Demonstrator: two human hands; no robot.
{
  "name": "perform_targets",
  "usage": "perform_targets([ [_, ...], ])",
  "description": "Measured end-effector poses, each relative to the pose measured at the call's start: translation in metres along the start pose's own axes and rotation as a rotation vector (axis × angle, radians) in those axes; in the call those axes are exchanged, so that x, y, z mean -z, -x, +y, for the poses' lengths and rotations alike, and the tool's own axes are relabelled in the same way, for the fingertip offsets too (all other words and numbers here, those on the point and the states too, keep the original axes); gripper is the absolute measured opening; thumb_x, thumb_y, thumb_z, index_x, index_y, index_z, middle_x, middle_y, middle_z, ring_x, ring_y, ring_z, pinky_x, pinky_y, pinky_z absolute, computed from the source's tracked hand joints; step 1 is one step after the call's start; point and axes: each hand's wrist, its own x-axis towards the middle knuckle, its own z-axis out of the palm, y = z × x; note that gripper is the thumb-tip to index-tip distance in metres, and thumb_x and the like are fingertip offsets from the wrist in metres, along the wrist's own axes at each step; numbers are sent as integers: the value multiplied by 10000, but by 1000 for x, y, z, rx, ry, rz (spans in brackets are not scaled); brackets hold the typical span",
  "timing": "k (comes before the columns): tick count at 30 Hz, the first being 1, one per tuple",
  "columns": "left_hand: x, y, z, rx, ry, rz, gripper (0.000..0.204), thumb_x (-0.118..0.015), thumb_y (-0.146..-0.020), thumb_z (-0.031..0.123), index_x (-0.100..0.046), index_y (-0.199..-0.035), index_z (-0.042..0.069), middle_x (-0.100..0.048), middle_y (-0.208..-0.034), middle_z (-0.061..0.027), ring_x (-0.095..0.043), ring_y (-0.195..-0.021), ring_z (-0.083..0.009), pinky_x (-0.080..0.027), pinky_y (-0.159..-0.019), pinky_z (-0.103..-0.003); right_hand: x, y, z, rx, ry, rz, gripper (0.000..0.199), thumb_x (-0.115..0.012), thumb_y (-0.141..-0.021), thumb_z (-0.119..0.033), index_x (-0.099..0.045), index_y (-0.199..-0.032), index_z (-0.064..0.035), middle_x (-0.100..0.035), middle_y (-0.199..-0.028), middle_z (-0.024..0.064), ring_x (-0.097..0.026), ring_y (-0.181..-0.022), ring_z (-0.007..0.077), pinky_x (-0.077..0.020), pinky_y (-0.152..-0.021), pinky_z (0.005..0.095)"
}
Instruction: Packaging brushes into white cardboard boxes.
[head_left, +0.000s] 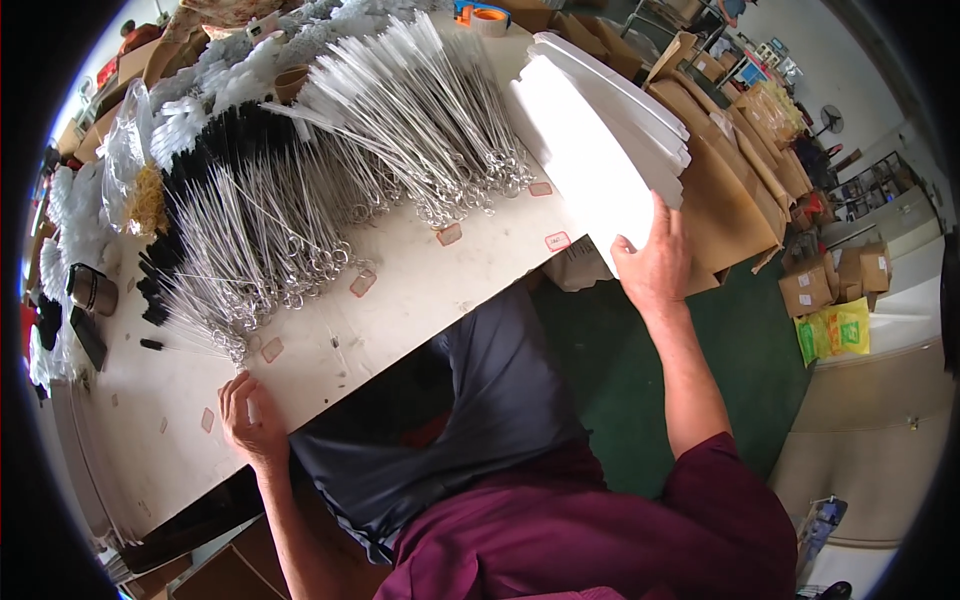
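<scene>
My right hand (655, 262) grips the near end of a stack of long white sheets (590, 130) that lies at the right end of the worktable (400, 300). At the table's near edge my left hand (252, 415) rests with its fingers curled on the bare top, and it holds nothing that I can see. Just beyond it lies a large heap of wire-handled brushes with loop ends (260, 240), some with black bristles. A second heap with white bristles (410, 110) lies farther back.
A metal cup (92, 290) and a dark flat object (88, 337) sit at the table's left end. Brown cardboard sheets (735, 190) and boxes (805, 285) stand right of the table on a green floor. Tape rolls (480, 15) lie at the far end.
</scene>
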Motion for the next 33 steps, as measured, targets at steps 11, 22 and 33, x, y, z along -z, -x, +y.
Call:
perform_targets([
  [11,18,-27,146,-433,131,-361,610,-854,-734,198,-656,-1278,7,-545,-1452,-251,-541,-1312,-446,-448,-1091,-561,23,25,-110,541,-755,-376,732,-786,-721,-112,-519,-1398,-28,-621,-1126,192,-660,-982,400,-556,-847,470],
  [22,2,-36,117,-503,-28,-513,747,-804,-734,249,-546,-1360,-67,-605,-1173,-198,-602,-1086,-343,-464,-1022,-443,-1,39,-189,908,-856,-582,685,-788,-705,-80,-561,-1347,1,-616,-1184,187,-645,-1065,375,-551,-910,456],
  [33,-16,-14,111,-336,-91,-436,695,-798,-746,264,-555,-1315,-52,-621,-1049,-151,-634,-960,-312,-502,-890,-408,-39,49,-185,53,-1435,-1072,460,-659,-913,80,-586,-1361,3,-647,-1097,42,-630,-985,92,-533,-893,254],
])
